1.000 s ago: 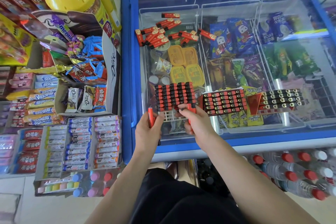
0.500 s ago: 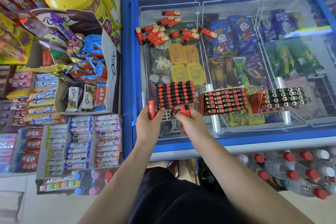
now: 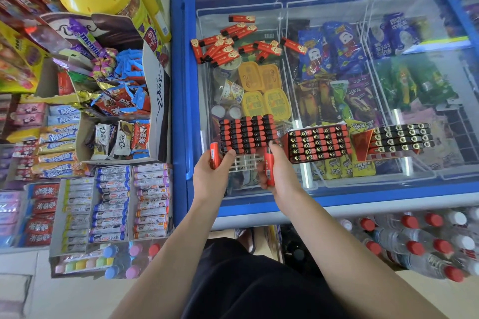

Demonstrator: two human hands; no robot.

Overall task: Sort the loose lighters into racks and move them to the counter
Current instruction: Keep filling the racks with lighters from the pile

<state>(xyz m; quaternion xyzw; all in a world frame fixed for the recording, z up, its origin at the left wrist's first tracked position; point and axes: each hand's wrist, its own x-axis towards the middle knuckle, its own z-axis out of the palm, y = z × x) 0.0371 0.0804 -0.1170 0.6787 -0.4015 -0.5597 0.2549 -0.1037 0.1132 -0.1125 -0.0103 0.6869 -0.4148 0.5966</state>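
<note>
Lighters (image 3: 234, 43), loose red ones, sit in a scattered heap on the glass lid of the blue chest freezer (image 3: 178, 90), far-left side, well back from the hands. Head view, only cam: nearer edge of the glass has three racks in a row. Left rack (image 3: 246, 133) is mostly filled w/ red-and-black lighters, its front rows of clear slots bare, right by the hands. Middle rack (image 3: 317, 144) just beside it, packed full. Right rack (image 3: 400, 138) a bit further along, black tops showing, red card flap at its left end.

Left hand (image 3: 211, 177) is curled round one red lighter (image 3: 214, 155), held upright at the left rack's front-left corner. Right hand (image 3: 278, 172) grips another red lighter (image 3: 269, 169), upright too, at the rack's front-right corner; fingertips touch the rack edge.

Off to the left: candy shelves, a Dove box (image 3: 158, 101), gum packs. Water bottles (image 3: 427, 241) w/ red caps below the freezer, right side.
</note>
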